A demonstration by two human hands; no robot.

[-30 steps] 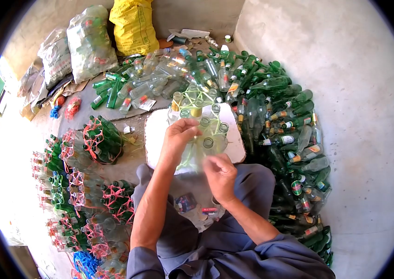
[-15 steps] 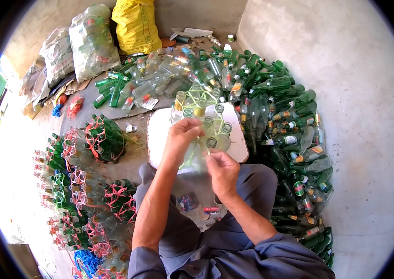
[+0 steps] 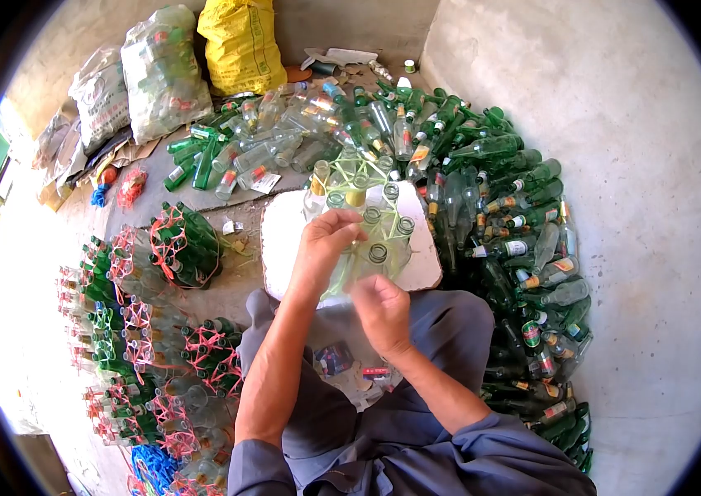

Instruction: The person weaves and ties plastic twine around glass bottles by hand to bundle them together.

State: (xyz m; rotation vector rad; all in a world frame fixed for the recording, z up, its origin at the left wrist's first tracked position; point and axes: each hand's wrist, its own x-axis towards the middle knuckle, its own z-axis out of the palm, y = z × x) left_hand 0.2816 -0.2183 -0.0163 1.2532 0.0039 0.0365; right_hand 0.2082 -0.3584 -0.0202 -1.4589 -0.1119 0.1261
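A cluster of clear glass bottles [image 3: 377,263] stands upright on a white board [image 3: 283,240] in front of me. Pale green plastic twine [image 3: 379,168] criss-crosses around their necks. My left hand [image 3: 331,240] is closed in a pinch on the twine, at the left side of the nearest bottles. Just below the nearest bottle's mouth, my right hand [image 3: 381,312] is closed and slightly blurred; what its fingers hold is not distinct.
Loose green and clear bottles [image 3: 524,248] are heaped along the right and back. At left stand bottle bundles [image 3: 185,248] tied with red twine. Blue twine [image 3: 154,469] lies at lower left. Filled sacks [image 3: 164,74] and a yellow sack [image 3: 241,45] lean at the back.
My right hand has moved a little down and left, towards me, away from the nearest bottle's mouth. My left hand stays pinched in almost the same place.
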